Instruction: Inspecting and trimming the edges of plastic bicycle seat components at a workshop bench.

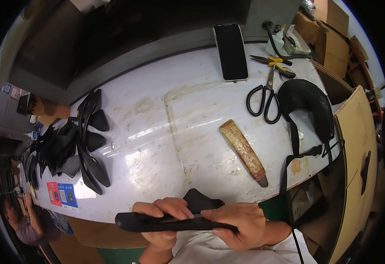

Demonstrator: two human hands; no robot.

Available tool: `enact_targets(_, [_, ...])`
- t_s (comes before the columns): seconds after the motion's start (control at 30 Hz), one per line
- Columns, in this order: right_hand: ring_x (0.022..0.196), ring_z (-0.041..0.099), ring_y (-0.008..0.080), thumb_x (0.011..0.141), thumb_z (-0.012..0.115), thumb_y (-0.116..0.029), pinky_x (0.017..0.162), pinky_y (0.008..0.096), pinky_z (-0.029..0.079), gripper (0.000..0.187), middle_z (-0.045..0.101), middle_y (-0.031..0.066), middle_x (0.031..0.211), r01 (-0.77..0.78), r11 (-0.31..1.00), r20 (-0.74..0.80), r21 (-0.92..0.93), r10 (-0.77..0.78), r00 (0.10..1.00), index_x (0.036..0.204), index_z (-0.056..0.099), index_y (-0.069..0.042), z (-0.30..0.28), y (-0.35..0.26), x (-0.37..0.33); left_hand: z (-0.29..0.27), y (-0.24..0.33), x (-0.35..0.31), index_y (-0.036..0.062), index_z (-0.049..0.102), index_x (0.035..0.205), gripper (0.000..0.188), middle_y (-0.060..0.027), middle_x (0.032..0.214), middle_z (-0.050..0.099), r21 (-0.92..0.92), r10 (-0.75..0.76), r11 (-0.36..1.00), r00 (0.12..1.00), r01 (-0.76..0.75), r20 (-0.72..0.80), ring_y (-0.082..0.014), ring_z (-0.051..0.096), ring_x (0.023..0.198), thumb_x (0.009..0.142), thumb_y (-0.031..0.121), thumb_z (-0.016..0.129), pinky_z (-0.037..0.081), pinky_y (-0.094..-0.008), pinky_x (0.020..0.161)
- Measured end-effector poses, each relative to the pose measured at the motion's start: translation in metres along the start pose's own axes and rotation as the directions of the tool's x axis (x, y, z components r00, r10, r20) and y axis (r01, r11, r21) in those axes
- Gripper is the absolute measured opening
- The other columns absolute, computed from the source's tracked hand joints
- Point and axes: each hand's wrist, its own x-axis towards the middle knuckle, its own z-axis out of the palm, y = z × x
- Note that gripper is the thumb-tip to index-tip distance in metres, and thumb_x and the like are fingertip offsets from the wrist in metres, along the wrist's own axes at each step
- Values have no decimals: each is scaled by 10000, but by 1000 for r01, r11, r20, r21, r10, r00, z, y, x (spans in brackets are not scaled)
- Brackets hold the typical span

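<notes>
Close to my body, at the table's near edge, both hands grip a long black piece that looks like a shoe upper. It lies sideways, with a pointed flap standing up behind it. My left hand is closed on its left half, fingers along the top edge and thumb underneath. My right hand pinches the right end, thumb below. The fingertips of both hands nearly meet at a slit along the upper edge. Beyond my right hand lies a blade with a tan wrapped handle, touched by neither hand.
Several similar black pieces are heaped at the table's left. Black-handled scissors, yellow-handled pliers and a phone lie at the back right. A curved black padded thing with straps rests at the right edge. Another person sits far left.
</notes>
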Motion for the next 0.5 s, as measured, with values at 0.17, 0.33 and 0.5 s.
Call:
enact_targets(0.17, [757, 771, 288, 869, 756, -114, 686, 362, 632, 254, 773, 189, 961, 4, 986, 16, -166, -2, 1000, 1036, 699, 68, -2, -2, 11, 24, -24, -7, 186, 290, 1449, 974, -231, 1313, 556, -42, -132, 991, 984, 128, -117, -327, 577, 1217, 747, 332, 949, 464, -485, 1043])
enact_targets(0.33, [808, 766, 302, 836, 782, -93, 714, 361, 623, 264, 760, 189, 996, -22, 974, -27, -226, 17, 999, 1030, 676, 52, 6, -6, 5, 42, -36, -10, 173, 337, 1375, 963, -168, 1295, 532, -152, -215, 969, 967, 193, -140, -304, 505, 1238, 679, 329, 983, 339, -474, 1144])
enact_targets(0.5, [796, 763, 290, 854, 774, -133, 712, 376, 616, 239, 762, 178, 997, -12, 963, 4, -268, 14, 1000, 993, 701, 48, 2, -10, 8, 50, -46, -10, 171, 349, 1090, 756, -61, 1018, 468, -62, -67, 997, 946, 50, -317, -262, 532, 1040, 697, 432, 940, 260, -560, 1171])
